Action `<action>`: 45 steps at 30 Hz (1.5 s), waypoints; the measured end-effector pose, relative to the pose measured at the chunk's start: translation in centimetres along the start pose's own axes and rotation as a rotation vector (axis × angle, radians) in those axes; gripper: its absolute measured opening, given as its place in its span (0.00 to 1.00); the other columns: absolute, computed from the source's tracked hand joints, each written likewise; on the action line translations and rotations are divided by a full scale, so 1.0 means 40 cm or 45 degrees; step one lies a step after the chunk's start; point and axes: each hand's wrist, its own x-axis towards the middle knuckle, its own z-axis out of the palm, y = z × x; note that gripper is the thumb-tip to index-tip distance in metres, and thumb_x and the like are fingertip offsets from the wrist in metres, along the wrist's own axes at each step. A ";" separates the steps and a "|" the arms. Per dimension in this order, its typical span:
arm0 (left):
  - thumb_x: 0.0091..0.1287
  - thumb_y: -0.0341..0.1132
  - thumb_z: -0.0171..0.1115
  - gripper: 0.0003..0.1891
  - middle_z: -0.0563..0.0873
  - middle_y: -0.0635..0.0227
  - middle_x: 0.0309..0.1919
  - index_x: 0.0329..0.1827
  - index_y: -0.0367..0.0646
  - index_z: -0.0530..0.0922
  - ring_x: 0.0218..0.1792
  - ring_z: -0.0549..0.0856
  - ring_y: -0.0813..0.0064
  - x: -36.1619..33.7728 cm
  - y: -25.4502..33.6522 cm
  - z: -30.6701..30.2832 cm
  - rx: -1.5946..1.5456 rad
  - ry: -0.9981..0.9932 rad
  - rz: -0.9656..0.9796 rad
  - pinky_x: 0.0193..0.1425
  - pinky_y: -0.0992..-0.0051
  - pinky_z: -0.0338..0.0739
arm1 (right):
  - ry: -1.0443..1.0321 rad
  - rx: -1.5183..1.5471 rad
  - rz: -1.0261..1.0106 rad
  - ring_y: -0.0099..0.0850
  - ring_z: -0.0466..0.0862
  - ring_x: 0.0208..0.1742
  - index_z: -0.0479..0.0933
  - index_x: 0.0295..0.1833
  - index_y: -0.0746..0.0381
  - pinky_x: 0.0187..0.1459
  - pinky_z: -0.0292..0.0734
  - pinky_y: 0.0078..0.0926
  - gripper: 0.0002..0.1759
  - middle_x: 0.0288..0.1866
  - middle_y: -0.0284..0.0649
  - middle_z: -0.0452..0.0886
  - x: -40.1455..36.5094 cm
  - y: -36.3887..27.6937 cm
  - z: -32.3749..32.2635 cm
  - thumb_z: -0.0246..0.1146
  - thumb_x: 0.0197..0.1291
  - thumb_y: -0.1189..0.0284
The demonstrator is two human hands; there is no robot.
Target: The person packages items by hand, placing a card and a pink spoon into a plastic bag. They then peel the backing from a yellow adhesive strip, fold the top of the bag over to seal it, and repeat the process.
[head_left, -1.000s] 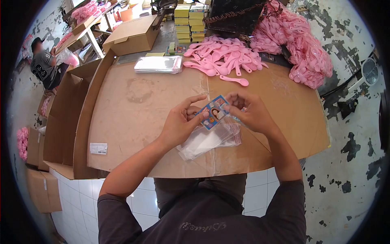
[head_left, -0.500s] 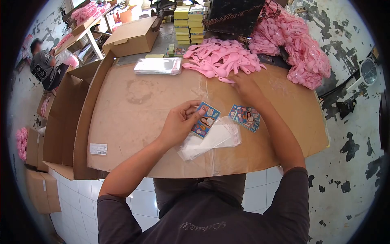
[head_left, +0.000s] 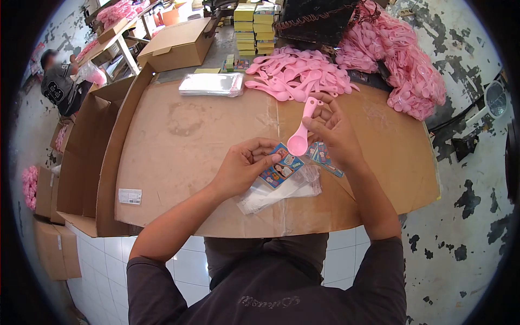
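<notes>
My left hand [head_left: 248, 165] is closed on a blue printed card [head_left: 281, 167], thumb on its face. Between the fingers of my right hand [head_left: 335, 131] is a pink measuring spoon [head_left: 301, 132], its bowl hanging down close to the card's upper right edge. Clear plastic sleeves [head_left: 279, 194] lie on the cardboard beneath the card. More printed cards [head_left: 323, 157] lie to the right, partly hidden by my right hand. A heap of pink spoons [head_left: 300, 73] covers the far side of the cardboard.
A bundle of plastic sleeves [head_left: 211, 85] lies at the back of the cardboard sheet [head_left: 179, 162]. Stacks of cards [head_left: 245, 30] stand behind it. Bagged pink spoons [head_left: 411, 76] are piled at the back right. An open carton [head_left: 89, 162] stands left; a person [head_left: 62, 84] sits beyond.
My right hand has come back from the heap toward me with a pink spoon, now upright beside the card. My left hand has shifted slightly right with the card and tilted it.
</notes>
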 end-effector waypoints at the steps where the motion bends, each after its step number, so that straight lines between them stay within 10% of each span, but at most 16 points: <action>1: 0.76 0.27 0.65 0.15 0.90 0.58 0.52 0.62 0.31 0.79 0.51 0.90 0.76 -0.001 0.002 0.000 0.006 -0.005 -0.012 0.57 0.76 0.86 | 0.002 -0.006 -0.019 0.27 0.88 0.45 0.62 0.74 0.65 0.36 0.87 0.21 0.34 0.49 0.43 0.83 -0.003 0.006 0.003 0.70 0.67 0.78; 17: 0.77 0.28 0.64 0.15 0.90 0.61 0.51 0.62 0.30 0.80 0.49 0.88 0.80 0.012 -0.014 -0.005 0.096 0.098 -0.035 0.53 0.79 0.85 | 0.105 -0.039 -0.328 0.28 0.89 0.45 0.63 0.71 0.63 0.41 0.89 0.23 0.31 0.48 0.43 0.82 -0.040 0.067 0.049 0.68 0.67 0.83; 25: 0.78 0.31 0.64 0.15 0.90 0.61 0.50 0.62 0.32 0.80 0.47 0.88 0.81 0.014 -0.023 -0.020 0.009 0.094 -0.065 0.49 0.80 0.84 | -0.204 -0.693 -0.525 0.33 0.86 0.54 0.73 0.66 0.65 0.56 0.81 0.32 0.19 0.53 0.46 0.85 -0.053 0.091 0.024 0.65 0.73 0.74; 33: 0.78 0.32 0.63 0.17 0.89 0.61 0.53 0.66 0.35 0.76 0.52 0.89 0.76 0.012 -0.007 -0.027 -0.067 -0.053 -0.065 0.57 0.75 0.84 | -0.276 -0.369 -0.519 0.37 0.82 0.64 0.84 0.51 0.63 0.64 0.75 0.36 0.07 0.60 0.44 0.83 -0.042 0.017 0.053 0.66 0.70 0.75; 38: 0.77 0.32 0.65 0.23 0.86 0.60 0.60 0.71 0.35 0.73 0.61 0.85 0.74 0.000 0.027 -0.020 -0.073 -0.127 0.016 0.67 0.72 0.79 | -0.672 -0.775 -0.620 0.39 0.81 0.64 0.86 0.48 0.59 0.61 0.77 0.37 0.09 0.58 0.42 0.83 -0.028 -0.104 0.049 0.71 0.62 0.77; 45: 0.73 0.29 0.66 0.28 0.77 0.57 0.72 0.75 0.37 0.70 0.76 0.73 0.67 -0.001 0.071 0.000 0.518 -0.090 0.466 0.81 0.64 0.64 | -0.387 -1.638 -1.066 0.35 0.85 0.50 0.84 0.42 0.61 0.49 0.78 0.35 0.05 0.46 0.39 0.86 -0.030 -0.290 0.074 0.71 0.60 0.76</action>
